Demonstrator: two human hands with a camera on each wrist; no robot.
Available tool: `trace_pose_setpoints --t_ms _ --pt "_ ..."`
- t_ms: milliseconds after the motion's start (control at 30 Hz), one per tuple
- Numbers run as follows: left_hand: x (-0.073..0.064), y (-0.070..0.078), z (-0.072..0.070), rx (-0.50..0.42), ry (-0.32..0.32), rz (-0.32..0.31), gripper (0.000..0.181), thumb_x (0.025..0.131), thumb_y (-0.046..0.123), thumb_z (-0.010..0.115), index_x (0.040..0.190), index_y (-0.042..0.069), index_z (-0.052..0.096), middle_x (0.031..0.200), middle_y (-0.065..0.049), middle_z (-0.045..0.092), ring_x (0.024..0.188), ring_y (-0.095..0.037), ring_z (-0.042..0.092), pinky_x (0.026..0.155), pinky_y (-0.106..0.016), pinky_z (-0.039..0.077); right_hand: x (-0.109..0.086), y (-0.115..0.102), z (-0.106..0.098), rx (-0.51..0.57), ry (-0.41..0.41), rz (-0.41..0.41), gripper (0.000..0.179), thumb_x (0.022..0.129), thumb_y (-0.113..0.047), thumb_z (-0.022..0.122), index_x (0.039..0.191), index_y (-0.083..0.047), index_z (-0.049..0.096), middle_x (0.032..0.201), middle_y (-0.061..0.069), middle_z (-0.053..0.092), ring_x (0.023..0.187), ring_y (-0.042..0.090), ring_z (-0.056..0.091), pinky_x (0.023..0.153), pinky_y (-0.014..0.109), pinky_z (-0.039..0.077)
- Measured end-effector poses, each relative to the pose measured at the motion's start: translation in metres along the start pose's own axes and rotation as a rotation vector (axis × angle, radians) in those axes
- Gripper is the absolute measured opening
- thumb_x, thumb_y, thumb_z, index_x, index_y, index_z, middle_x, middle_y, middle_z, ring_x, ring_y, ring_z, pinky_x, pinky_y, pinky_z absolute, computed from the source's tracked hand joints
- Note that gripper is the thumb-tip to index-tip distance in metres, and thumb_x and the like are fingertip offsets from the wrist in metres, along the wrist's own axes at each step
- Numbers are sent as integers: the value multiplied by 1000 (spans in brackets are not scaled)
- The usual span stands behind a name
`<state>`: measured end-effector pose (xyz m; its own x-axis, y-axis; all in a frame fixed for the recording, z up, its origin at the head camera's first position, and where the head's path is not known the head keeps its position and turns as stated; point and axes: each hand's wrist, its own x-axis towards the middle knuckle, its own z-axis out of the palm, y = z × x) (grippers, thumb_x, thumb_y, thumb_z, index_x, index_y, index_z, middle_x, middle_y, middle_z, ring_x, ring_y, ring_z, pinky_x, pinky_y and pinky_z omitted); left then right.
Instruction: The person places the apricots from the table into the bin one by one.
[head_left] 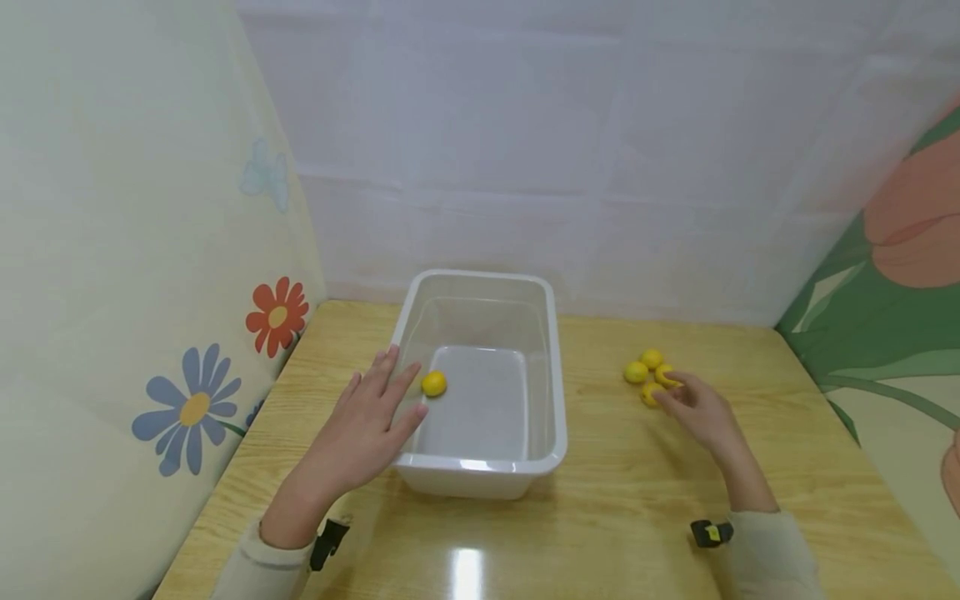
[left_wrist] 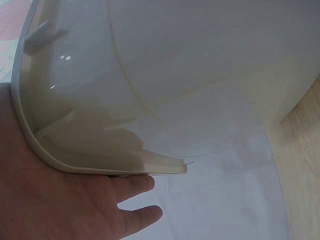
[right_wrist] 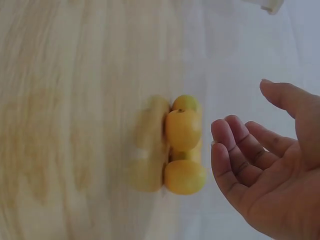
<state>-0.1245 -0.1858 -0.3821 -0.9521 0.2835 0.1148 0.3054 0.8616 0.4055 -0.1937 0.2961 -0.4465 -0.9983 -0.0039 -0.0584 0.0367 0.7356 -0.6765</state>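
Note:
My left hand (head_left: 360,425) rests with spread fingers on the left rim of a white plastic tub (head_left: 558,400). In the left wrist view, its palm lies against the tub's outer rim (left_wrist: 70,168). One yellow lemon (head_left: 433,383) sits inside the tub near the left wall. To the right, several lemons (head_left: 636,372) lie clustered on the table. My right hand (head_left: 703,410) hovers at the near right side of this cluster. In the right wrist view, its fingers (right_wrist: 230,170) bend loosely, thumb apart, a small gap from the nearest lemon (right_wrist: 184,177), with nothing between them.
The light wooden table (head_left: 600,533) carries the tub left of its middle. A white cloth wall (head_left: 510,150) stands behind it. Flower-printed cloths (head_left: 193,408) border the left and right sides.

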Motion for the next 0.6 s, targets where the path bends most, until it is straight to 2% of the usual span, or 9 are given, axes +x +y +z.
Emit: trace_pose_setpoints --t_ms 167,433,600 --pt "0 1 -1 -2 1 -3 68 106 56 38 160 14 33 170 -14 10 156 -37 8 122 -65 10 2 10 2 -11 -41 31 69 102 -46 58 152 -3 39 132 31 59 117 46 59 90 56 52" --pt "-1 2 -1 1 14 1 66 106 53 40 159 14 35 169 -15 11 156 -38 9 121 -66 11 9 23 3 0 -103 68 72 102 -45 59 155 -1 34 129 32 59 97 31 70 80 42 57" --pt "-1 2 -1 5 -2 -7 66 106 53 40 160 16 32 170 -12 8 156 -36 7 122 -65 10 13 27 4 -17 -132 93 73 103 -43 57 155 0 31 129 32 58 100 33 68 80 43 57"
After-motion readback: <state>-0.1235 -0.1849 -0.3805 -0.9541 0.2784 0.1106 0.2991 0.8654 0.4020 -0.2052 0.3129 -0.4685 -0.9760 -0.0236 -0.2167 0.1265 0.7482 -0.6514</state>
